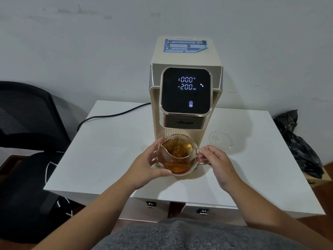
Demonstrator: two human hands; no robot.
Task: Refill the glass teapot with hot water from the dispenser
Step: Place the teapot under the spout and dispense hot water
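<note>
The glass teapot (178, 156) stands under the spout of the cream water dispenser (186, 91), holding amber tea and a strainer of leaves. A thin stream of water falls into it. My left hand (147, 166) cups the pot's left side and base. My right hand (216, 157) pinches the clear handle on the right. The dispenser's black screen is lit and reads 200 ml. The pot's glass lid (220, 140) lies on the table to the right.
The white table (111, 150) carries the dispenser, and a black power cord (111, 115) runs off its left side. A black office chair (27, 123) stands at the left. A black plastic bag (297, 145) sits beyond the table's right edge.
</note>
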